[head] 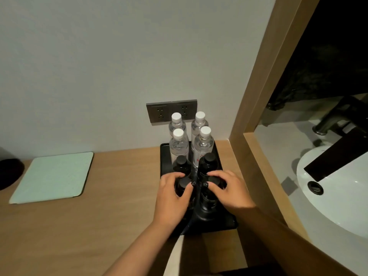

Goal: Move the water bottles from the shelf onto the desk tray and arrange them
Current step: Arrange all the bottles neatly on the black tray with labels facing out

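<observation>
A black tray (229, 224) lies on the wooden desk against the wall. Several clear water bottles with white caps (178, 145) stand upright in two rows at its far end. In front of them stand two dark bottles with black caps (208, 163). Nearest me are two more dark bottles. My left hand (172, 198) grips the near left dark bottle (182, 186) around its top. My right hand (227, 191) grips the near right dark bottle (208, 200) the same way. Both bottles stand on the tray, largely hidden by my fingers.
A pale green mat (51, 177) lies on the desk (99, 226) to the left, with a dark round object (9, 172) at the far left edge. Wall sockets (161, 113) sit behind the bottles. A wooden frame (258, 116) borders a white washbasin (328, 196) with black tap on the right.
</observation>
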